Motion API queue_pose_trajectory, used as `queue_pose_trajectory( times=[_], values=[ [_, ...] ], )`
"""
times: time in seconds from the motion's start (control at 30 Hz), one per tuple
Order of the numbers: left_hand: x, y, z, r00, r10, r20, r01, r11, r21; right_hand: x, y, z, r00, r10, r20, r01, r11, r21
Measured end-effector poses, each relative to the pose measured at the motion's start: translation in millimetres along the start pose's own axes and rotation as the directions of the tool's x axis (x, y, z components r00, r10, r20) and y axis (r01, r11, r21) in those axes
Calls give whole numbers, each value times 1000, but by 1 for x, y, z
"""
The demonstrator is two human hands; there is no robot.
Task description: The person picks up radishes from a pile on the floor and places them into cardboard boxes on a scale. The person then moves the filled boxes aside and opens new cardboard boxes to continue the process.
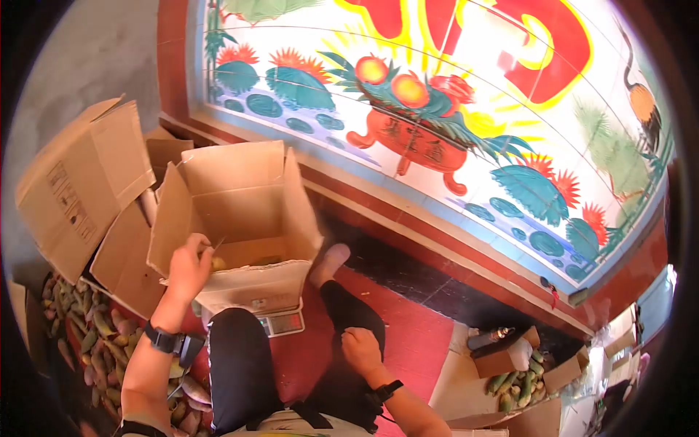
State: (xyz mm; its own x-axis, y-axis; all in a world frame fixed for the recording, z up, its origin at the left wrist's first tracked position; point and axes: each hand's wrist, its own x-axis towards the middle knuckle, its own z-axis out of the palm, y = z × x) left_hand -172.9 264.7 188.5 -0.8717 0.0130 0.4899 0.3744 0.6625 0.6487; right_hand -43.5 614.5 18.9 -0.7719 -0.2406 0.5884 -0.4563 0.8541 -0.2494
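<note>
A: Where is the cardboard box?
B: We see it upright and open at the top, in front of our knees, on a scale. A small yellowish item shows just inside the near wall.
A: And our left hand?
B: It reaches over the box's near left corner, fingers bent narrow, beside the yellowish item. We cannot tell whether it grips anything.
A: Our right hand?
B: It rests on our right leg, away from the box, its fingers curled in loosely.
A: What lies around us?
B: On our left, another open carton stands beside the box, and a broad pile of long green and purplish produce covers the floor. On our right, a smaller heap of green produce lies by small cartons. Red matting runs underneath, and ahead, a painted wall shows a red pot of fruit among lotus leaves.
</note>
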Motion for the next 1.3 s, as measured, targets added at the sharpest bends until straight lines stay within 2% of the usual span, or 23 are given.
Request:
queue_pose_trajectory(
  times=[0.03, 0.07, 0.13, 0.2, 0.27, 0.4, 0.47, 0.53, 0.6, 0.67, 0.7, 0.73, 0.83, 0.87, 0.93, 1.0, 1.03, 1.07, 1.1, 1.13, 1.17, 1.2, 1.3],
  values=[
    [-2, 9, -3, 995, 44, -92, -42, 999, 26, 0, -1, 2, 1000, 5, -17, -5, 1000, -1],
    [-4, 13, -4, 995, 55, -84, -54, 998, 14, 0, -1, 3, 1000, 16, -22, -16, 1000, -14],
    [-10, 18, -7, 953, 223, -204, -184, 964, 194, 2, 0, 2, 1000, -16, -22, 16, 1000, 18],
    [-22, 26, -16, 957, 245, -155, -206, 950, 234, 2, -3, 0, 1000, 0, -13, 0, 1000, 20],
    [-30, 24, -21, 915, 393, -88, -336, 866, 370, 2, -3, -1, 998, 10, 66, -12, 1000, 26],
    [-53, 18, -32, 901, 431, -52, -379, 840, 387, 3, -5, -3, 998, 6, 59, -8, 1000, 19],
    [-73, 12, -39, 910, 392, -135, -302, 849, 434, 4, -8, -5, 998, 7, 58, -7, 1000, 14],
    [-101, -15, -42, 913, 382, -140, -282, 842, 461, 4, -8, -6, 998, 2, 62, -2, 1000, 6],
    [-130, -39, -45, 934, 284, -215, -155, 868, 471, 5, -8, -3, 997, 5, 79, -5, 1000, -6],
    [-163, -80, -44, 970, 158, -184, -53, 878, 476, 7, -8, -2, 996, -2, 86, 2, 1000, -6],
    [-182, -97, -43, 983, 48, -179, 38, 892, 451, 6, -8, -3, 996, -12, 89, 12, 1000, -3],
    [-203, -129, -41, 982, 84, -166, 10, 868, 496, 5, -8, -4, 996, -2, 94, 3, 1000, -16],
    [-274, -208, -41, 984, -140, -106, 175, 835, 522, 6, -8, -2, 996, -13, 93, 14, 1000, -7],
    [-299, -235, -41, 971, -229, -73, 231, 807, 543, 5, -8, -1, 995, -8, 97, 10, 1000, -16],
    [-358, -296, -32, 891, -442, -104, 373, 582, 723, 4, -6, 1, 994, -11, 111, 13, 1000, -18],
    [-378, -295, -38, 768, -640, -14, 460, 536, 708, 7, -10, -2, 992, -10, 125, 13, 1000, -26],
    [-416, -337, -33, 736, -645, 205, 178, 477, 861, 9, -12, -4, 991, -15, 135, 19, 999, -29],
    [-453, -378, -29, 663, -616, 426, -188, 413, 891, 11, -12, -4, 990, -16, 137, 21, 999, -37],
    [-460, -379, -28, 560, -557, 614, -494, 370, 787, 12, -13, -3, 992, -24, 127, 30, 998, -46],
    [-469, -380, -35, 549, -723, 418, 1, 501, 865, 13, -14, -2, 992, -32, 121, 39, 998, -54],
    [-462, -363, -35, 467, -846, 259, 426, 471, 772, 13, -14, -2, 991, -35, 126, 43, 997, -62],
    [-444, -337, -34, 398, -890, 225, 577, 433, 693, 13, -15, -1, 990, -30, 140, 39, 997, -66],
    [-434, -321, -28, 332, -917, 220, 681, 395, 617, 15, -16, 0, 983, -28, 183, 43, 996, -76]
  ],
)
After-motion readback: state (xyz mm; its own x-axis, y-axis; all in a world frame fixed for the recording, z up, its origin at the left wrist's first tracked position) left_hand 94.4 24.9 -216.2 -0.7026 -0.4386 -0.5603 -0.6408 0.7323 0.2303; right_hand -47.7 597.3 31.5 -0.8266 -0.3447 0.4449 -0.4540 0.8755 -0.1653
